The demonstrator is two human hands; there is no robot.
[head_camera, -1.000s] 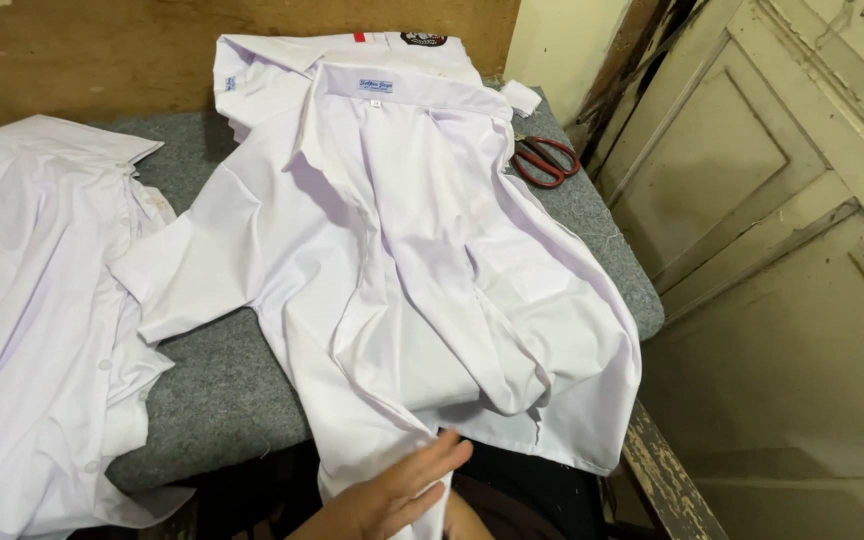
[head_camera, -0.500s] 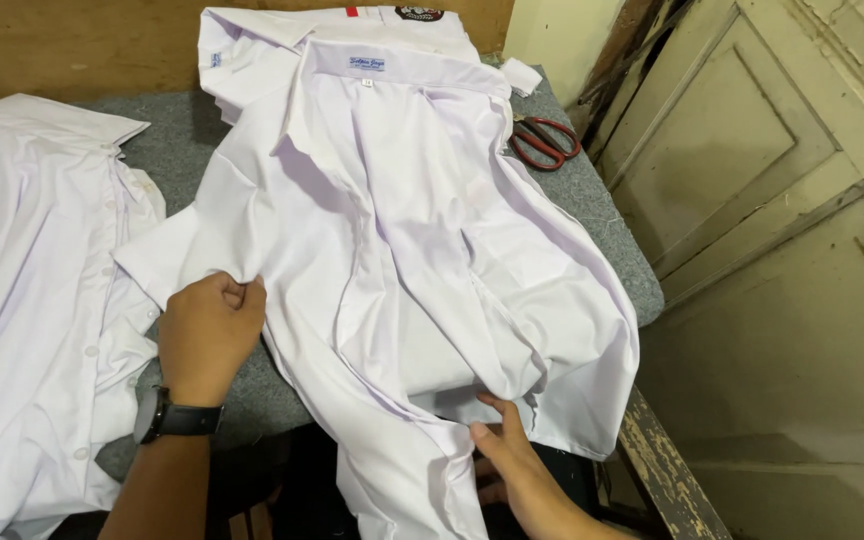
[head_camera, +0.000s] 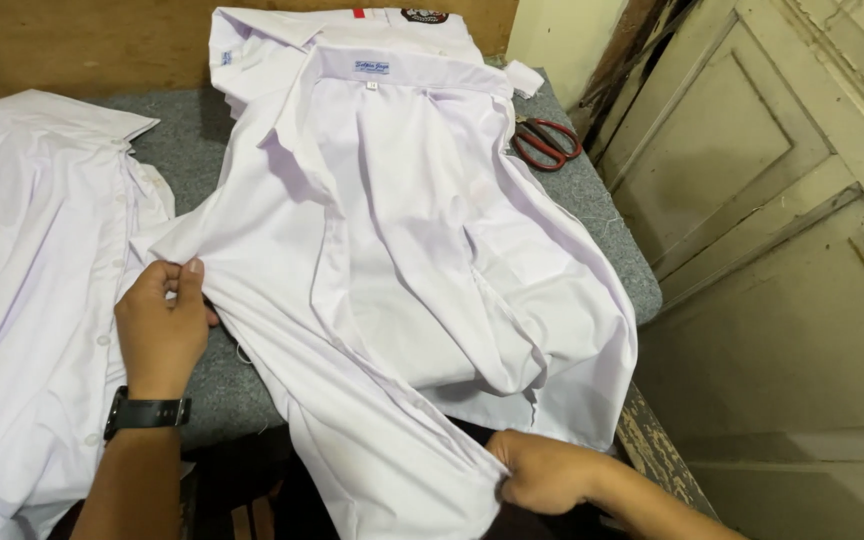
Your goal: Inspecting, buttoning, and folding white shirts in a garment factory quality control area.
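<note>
A white collared shirt lies open, front up, on a grey felt-covered table, its collar toward the far wall. My left hand, with a dark watch on the wrist, pinches the shirt's left edge near the short sleeve. My right hand grips the shirt's lower hem at the table's near edge, where the fabric hangs over. The shirt is creased and bunched in the middle.
A second white shirt is spread at the left. Another folded white garment with a red mark and a dark badge lies behind the collar. Red-handled scissors rest at the right edge. A cream panelled door stands to the right.
My left hand came into view and took hold of the shirt's left edge. My right hand shifted right along the hem and closed on it. The shirt has spread out flatter.
</note>
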